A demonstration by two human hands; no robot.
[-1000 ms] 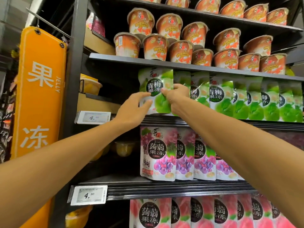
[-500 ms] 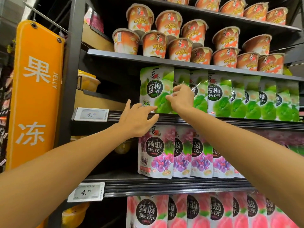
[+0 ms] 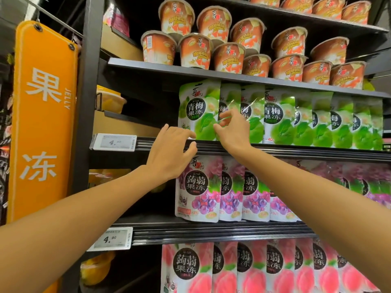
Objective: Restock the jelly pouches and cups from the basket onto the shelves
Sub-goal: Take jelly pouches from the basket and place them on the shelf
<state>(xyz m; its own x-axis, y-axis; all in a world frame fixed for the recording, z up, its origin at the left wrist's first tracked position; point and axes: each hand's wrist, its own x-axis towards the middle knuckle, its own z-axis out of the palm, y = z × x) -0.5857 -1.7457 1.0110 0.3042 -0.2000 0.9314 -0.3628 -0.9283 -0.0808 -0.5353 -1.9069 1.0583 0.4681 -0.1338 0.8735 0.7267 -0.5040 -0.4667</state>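
Note:
A green plum jelly pouch [image 3: 197, 111] stands upright at the left end of the row of green pouches [image 3: 317, 121] on the middle shelf [image 3: 296, 150]. My left hand [image 3: 171, 153] hovers at the shelf's front rail just below that pouch, fingers relaxed and holding nothing, index tip near its bottom edge. At the pouch's right edge my right hand [image 3: 232, 130] has its fingers loosely spread, with the thumb tip by the edge. No basket is in view.
Orange jelly cups [image 3: 228, 53] are stacked on the shelf above. Purple grape pouches [image 3: 211, 191] and pink peach pouches [image 3: 232, 269] fill the shelves below. An orange jelly sign [image 3: 42, 115] hangs at the left. Price tags [image 3: 113, 141] sit on the rails.
My left hand has dropped from the green pouch to the shelf rail. My right hand's pinch on the pouch has loosened and the pouch now stands in the row.

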